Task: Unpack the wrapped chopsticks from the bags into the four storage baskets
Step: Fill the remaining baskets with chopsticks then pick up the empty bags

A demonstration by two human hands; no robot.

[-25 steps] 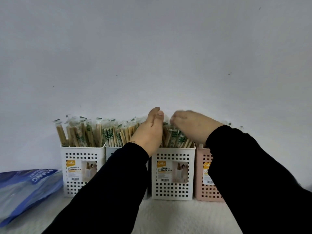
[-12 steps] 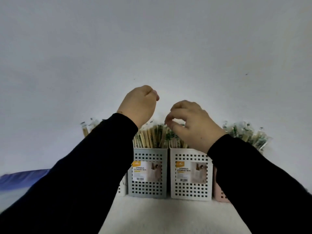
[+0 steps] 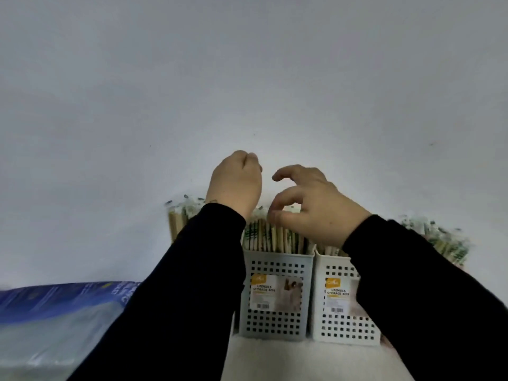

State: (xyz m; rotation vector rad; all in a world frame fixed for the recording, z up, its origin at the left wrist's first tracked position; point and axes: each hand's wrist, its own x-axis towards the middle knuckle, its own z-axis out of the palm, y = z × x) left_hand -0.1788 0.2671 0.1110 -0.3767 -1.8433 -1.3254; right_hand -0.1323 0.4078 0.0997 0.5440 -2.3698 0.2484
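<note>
Landmark: grey basket, perforated, labelled "UTENSILS STORAGE BOX", standing against the wall.

Wrapped chopsticks stand upright in the grey basket, packed tight, wrapper tops above the rim. White basket touches the grey one on its right, also filled. Further right, more wrapped chopsticks lean outward; their basket is hidden by the sleeve. Left of the grey basket another bundle shows; its basket is also hidden.

Left hand: raised above the grey basket, fingers curled into a loose fist; whether anything is in it, cannot tell. Right hand: over the grey basket's chopstick tops, fingers bent and spread, thumb apart, nothing visibly held. Judgement: hands hover to level and settle the bundles; filling looks nearly complete.

Blue plastic bag lies well left of the grey basket, flat. Surface is white, textured. Wall plain, pale grey.
</note>
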